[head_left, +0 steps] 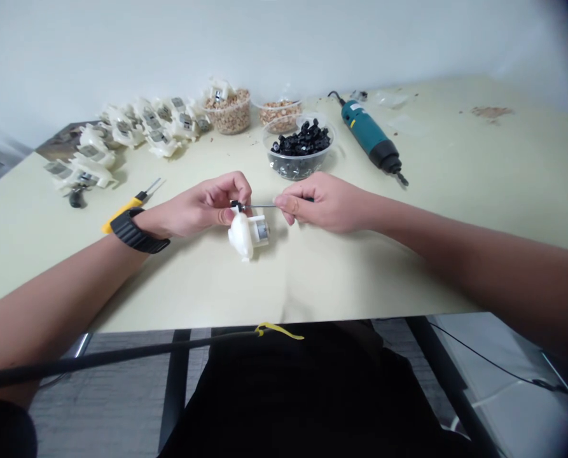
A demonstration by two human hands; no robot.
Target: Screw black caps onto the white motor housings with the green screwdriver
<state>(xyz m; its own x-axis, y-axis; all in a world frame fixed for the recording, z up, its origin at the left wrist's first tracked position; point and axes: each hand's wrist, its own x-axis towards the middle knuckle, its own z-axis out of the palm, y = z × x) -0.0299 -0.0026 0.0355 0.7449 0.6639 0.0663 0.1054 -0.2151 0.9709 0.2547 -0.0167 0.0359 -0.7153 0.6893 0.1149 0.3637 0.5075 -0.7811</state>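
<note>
Over the middle of the table, my left hand (221, 202) is closed on a white plastic housing (240, 235). A small grey motor (263, 230) sticks out of the housing's right side. At its top, by my left fingertips, sits a small black part (236, 205). My right hand (319, 202) is closed around a thin metal rod (259, 206), which runs left to the black part. The rod looks like a screwdriver shaft; its far end is hidden in my fingers, and I cannot tell whether its tip is inside the part.
Behind my hands stands a clear tub (299, 162) of black parts. Two tubs (228, 117) of small brown pieces are farther back. Several similar white housings (159, 140) lie at left, near a yellow-handled screwdriver (124, 212). A green power screwdriver (369, 135) lies at right.
</note>
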